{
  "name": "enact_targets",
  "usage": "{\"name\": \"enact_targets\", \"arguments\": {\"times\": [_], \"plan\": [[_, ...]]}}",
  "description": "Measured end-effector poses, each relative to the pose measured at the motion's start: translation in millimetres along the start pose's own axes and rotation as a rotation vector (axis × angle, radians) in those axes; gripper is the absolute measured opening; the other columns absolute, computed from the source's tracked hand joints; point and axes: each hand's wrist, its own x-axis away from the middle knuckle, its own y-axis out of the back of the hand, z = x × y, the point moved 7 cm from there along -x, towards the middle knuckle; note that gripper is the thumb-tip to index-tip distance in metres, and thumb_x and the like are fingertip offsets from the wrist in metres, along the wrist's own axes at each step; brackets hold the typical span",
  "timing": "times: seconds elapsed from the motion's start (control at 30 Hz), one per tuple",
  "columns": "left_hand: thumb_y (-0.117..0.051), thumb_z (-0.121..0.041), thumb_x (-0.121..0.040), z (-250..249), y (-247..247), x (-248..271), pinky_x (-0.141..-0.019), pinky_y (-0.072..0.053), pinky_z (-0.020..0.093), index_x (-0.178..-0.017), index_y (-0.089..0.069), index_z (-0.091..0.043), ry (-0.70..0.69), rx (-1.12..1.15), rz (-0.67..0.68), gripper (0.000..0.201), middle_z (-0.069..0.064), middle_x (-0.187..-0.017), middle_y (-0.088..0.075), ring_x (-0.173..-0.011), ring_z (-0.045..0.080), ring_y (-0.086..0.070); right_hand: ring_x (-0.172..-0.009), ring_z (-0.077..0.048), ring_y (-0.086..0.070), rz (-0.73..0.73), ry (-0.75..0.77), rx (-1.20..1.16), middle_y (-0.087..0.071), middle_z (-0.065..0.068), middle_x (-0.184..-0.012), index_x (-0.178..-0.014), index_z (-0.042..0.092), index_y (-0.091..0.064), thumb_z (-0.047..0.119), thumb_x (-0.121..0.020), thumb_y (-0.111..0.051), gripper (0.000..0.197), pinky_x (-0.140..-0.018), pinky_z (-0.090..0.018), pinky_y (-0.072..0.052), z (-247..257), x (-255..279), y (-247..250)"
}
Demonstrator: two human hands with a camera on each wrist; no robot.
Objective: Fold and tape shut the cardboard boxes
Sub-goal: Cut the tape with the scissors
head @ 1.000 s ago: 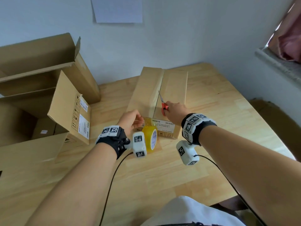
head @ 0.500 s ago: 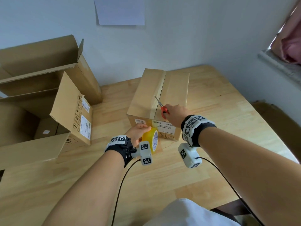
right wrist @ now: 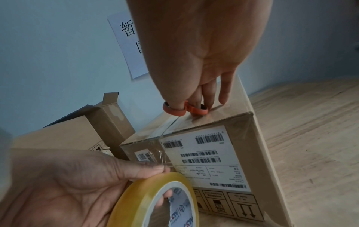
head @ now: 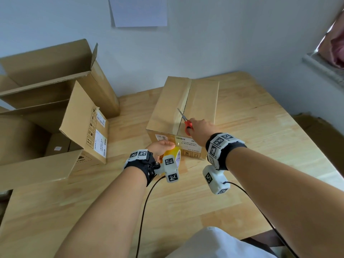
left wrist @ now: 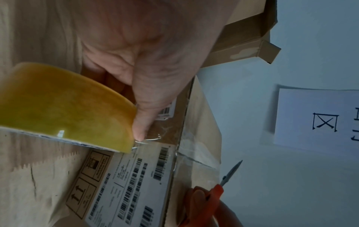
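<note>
A closed cardboard box (head: 201, 101) stands mid-table with clear tape along its top seam and a white label (right wrist: 205, 158) on its near face. My left hand (head: 162, 148) grips a yellow tape roll (head: 174, 155) (right wrist: 155, 199) (left wrist: 64, 106) in front of that face; a strip of tape runs from the roll up the box. My right hand (head: 201, 127) rests on the box's near top edge with thumb and fingers through the red handles of scissors (head: 186, 121) (right wrist: 184, 109) (left wrist: 223, 184), whose blades look closed and point along the seam.
Two large open cardboard boxes (head: 55, 108) stand at the left of the wooden table (head: 260, 146), flaps spread. A paper sheet (head: 139, 12) hangs on the wall behind. A window ledge (head: 323, 66) is at the right. Wrist camera cables trail toward me.
My left hand has drawn the tape roll down from the box's top edge to in front of its near face. The right hand stays on the box with the scissors.
</note>
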Motion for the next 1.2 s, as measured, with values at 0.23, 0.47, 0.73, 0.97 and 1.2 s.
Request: {"name": "enact_targets", "arguments": {"times": [0.23,0.47,0.73,0.97,1.2], "plan": [[-0.054,-0.045,-0.093,3.3,-1.9,-5.2,-0.095,-0.039,0.03,-0.136,-0.05,-0.021,0.032,-0.156,0.042,0.05,0.001,-0.143,-0.045,-0.13,0.023,-0.043,-0.068,-0.019,-0.052,-0.007,-0.009,0.01,-0.049,-0.001,-0.076,-0.123,0.017,-0.046,0.032,-0.101,-0.034,0.029,-0.051,-0.028,-0.039,-2.6,0.6,1.6],[-0.048,-0.043,-0.096,5.9,-4.5,-1.5,-0.093,-0.037,0.029,-0.134,-0.048,-0.018,-0.001,-0.119,0.069,0.045,0.0,-0.141,-0.046,-0.126,0.018,-0.043,-0.068,-0.019,-0.051,-0.012,-0.002,0.011,-0.049,-0.001,-0.078,-0.123,0.018,-0.046,0.031,-0.101,-0.033,0.03,-0.047,-0.025,-0.034,-3.2,1.2,3.4],[-0.059,-0.046,-0.09,16.7,-4.5,-6.3,-0.095,-0.044,0.036,-0.105,-0.061,-0.023,-0.029,0.005,0.02,0.027,0.002,-0.122,-0.061,-0.109,0.02,-0.055,-0.071,-0.021,-0.056,-0.017,0.017,-0.013,-0.057,-0.003,-0.083,-0.122,0.019,-0.047,0.033,-0.1,-0.033,0.03,-0.056,-0.029,-0.044,-2.8,3.3,2.0],[-0.058,-0.042,-0.092,15.2,-7.3,-4.0,-0.066,-0.05,0.014,-0.119,-0.058,-0.015,-0.057,0.035,0.054,0.039,-0.005,-0.101,-0.062,-0.084,0.008,-0.057,-0.07,-0.021,-0.057,-0.034,0.048,-0.036,-0.058,-0.004,-0.083,-0.12,0.018,-0.048,0.034,-0.1,-0.033,0.03,-0.057,-0.03,-0.046,-4.3,1.7,1.9],[-0.048,-0.035,-0.098,17.0,-12.0,0.2,-0.07,-0.04,0.004,-0.132,-0.05,-0.014,-0.105,0.066,0.114,0.04,-0.005,-0.123,-0.051,-0.107,0.006,-0.048,-0.068,-0.021,-0.056,-0.053,0.06,-0.062,-0.056,-0.003,-0.079,-0.118,0.019,-0.05,0.034,-0.1,-0.034,0.028,-0.055,-0.029,-0.042,-7.2,3.4,2.4]]}}
